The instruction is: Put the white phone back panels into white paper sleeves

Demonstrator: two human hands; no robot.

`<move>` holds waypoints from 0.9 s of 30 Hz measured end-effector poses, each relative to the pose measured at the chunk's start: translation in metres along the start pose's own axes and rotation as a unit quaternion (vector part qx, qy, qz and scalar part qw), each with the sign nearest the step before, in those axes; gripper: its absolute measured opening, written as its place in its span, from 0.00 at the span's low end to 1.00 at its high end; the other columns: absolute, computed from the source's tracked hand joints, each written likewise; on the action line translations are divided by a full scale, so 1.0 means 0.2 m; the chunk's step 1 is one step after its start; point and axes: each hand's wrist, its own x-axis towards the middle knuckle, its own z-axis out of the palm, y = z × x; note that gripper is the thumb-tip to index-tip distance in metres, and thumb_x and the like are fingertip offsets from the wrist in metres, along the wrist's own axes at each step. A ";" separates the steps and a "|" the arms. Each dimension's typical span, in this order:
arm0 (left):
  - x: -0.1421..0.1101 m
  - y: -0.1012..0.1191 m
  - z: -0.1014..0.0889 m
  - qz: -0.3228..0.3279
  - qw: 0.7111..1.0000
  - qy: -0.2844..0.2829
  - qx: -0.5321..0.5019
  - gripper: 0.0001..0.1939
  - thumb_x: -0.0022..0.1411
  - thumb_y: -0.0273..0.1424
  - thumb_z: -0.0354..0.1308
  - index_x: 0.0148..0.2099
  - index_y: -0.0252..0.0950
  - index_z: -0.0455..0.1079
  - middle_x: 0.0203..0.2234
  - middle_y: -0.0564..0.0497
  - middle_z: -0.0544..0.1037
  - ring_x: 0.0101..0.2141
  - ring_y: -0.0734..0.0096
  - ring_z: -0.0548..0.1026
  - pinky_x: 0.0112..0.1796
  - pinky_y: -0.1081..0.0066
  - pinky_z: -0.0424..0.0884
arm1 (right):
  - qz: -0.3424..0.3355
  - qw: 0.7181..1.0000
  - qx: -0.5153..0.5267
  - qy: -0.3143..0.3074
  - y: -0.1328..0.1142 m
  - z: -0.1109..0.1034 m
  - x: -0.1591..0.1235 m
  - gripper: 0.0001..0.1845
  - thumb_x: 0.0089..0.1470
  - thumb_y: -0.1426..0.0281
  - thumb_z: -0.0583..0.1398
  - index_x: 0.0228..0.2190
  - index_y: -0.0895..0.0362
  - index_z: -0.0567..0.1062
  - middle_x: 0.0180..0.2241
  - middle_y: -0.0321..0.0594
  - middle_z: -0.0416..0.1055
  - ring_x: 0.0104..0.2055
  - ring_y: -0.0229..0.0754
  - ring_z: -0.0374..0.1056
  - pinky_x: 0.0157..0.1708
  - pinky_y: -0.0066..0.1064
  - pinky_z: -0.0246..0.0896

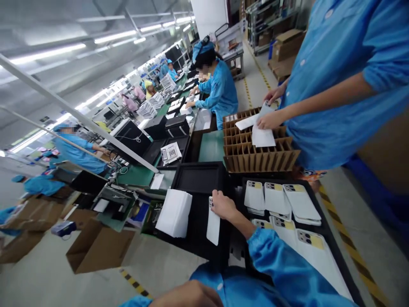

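My right hand (223, 205) reaches out from a blue sleeve and is closed on a white phone back cover (213, 224), held upright over a black tray (200, 177). A stack of white sheets (175, 212) lies just left of it. To the right, a black tray (335, 247) holds several white phone covers (276, 198) with camera cut-outs. My left hand (188, 295) shows only as a rounded patch at the bottom edge, and its fingers are hidden.
A co-worker in blue stands at the right, with a hand (270, 120) on white sheets over a brown cardboard divider box (255, 157). Further workers sit along the green bench (211, 147). Cardboard boxes (97, 247) stand on the floor.
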 end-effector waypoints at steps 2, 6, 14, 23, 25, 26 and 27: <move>0.02 -0.02 -0.02 -0.024 0.991 0.101 -0.083 0.20 0.65 0.44 0.57 0.31 0.30 0.70 0.29 0.47 0.74 0.29 0.74 0.70 0.31 0.76 0.64 | -0.024 0.997 0.071 -0.014 0.07 -0.02 -0.06 0.22 0.54 0.70 0.62 0.49 0.62 0.65 0.40 0.47 0.73 0.41 0.49 0.72 0.39 0.37 0.64; 0.10 -0.11 -0.11 -0.115 0.912 0.329 -0.214 0.27 0.51 0.51 0.65 0.27 0.28 0.70 0.20 0.51 0.64 0.24 0.77 0.58 0.27 0.75 0.53 | 0.000 0.894 0.422 0.150 0.29 -0.15 -0.30 0.26 0.47 0.61 0.66 0.44 0.57 0.65 0.32 0.37 0.72 0.31 0.38 0.69 0.30 0.28 0.63; 0.22 -0.08 -0.20 -0.082 0.901 0.377 -0.196 0.22 0.50 0.44 0.67 0.32 0.27 0.76 0.28 0.42 0.76 0.30 0.66 0.70 0.33 0.70 0.66 | 0.004 0.678 0.635 0.371 0.17 -0.42 -0.70 0.37 0.37 0.59 0.74 0.45 0.53 0.65 0.29 0.33 0.72 0.19 0.34 0.65 0.13 0.23 0.59; 0.23 -0.04 -0.19 -0.062 0.921 0.344 -0.174 0.22 0.53 0.45 0.65 0.33 0.27 0.76 0.33 0.38 0.78 0.33 0.60 0.74 0.34 0.68 0.69 | -0.020 0.683 0.618 0.390 0.09 -0.36 -0.66 0.34 0.41 0.58 0.73 0.44 0.52 0.62 0.27 0.31 0.72 0.17 0.35 0.65 0.09 0.24 0.60; 0.22 -0.04 -0.18 -0.054 0.922 0.342 -0.171 0.21 0.53 0.44 0.64 0.33 0.27 0.76 0.32 0.39 0.78 0.33 0.61 0.74 0.34 0.68 0.69 | -0.024 0.698 0.610 0.374 0.11 -0.35 -0.65 0.35 0.41 0.58 0.73 0.44 0.52 0.62 0.26 0.30 0.72 0.17 0.35 0.65 0.09 0.24 0.61; 0.22 -0.04 -0.18 -0.049 0.923 0.342 -0.169 0.20 0.54 0.44 0.64 0.33 0.28 0.77 0.32 0.40 0.77 0.32 0.62 0.73 0.33 0.69 0.69 | -0.031 0.706 0.607 0.364 0.12 -0.34 -0.65 0.35 0.40 0.58 0.73 0.44 0.52 0.62 0.26 0.29 0.72 0.17 0.36 0.65 0.09 0.24 0.61; 0.21 -0.05 -0.18 -0.043 0.923 0.343 -0.168 0.20 0.54 0.43 0.64 0.32 0.28 0.77 0.31 0.41 0.77 0.32 0.63 0.73 0.33 0.69 0.68 | -0.039 0.714 0.604 0.351 0.12 -0.34 -0.64 0.35 0.40 0.58 0.73 0.43 0.52 0.62 0.25 0.29 0.72 0.16 0.36 0.65 0.09 0.24 0.61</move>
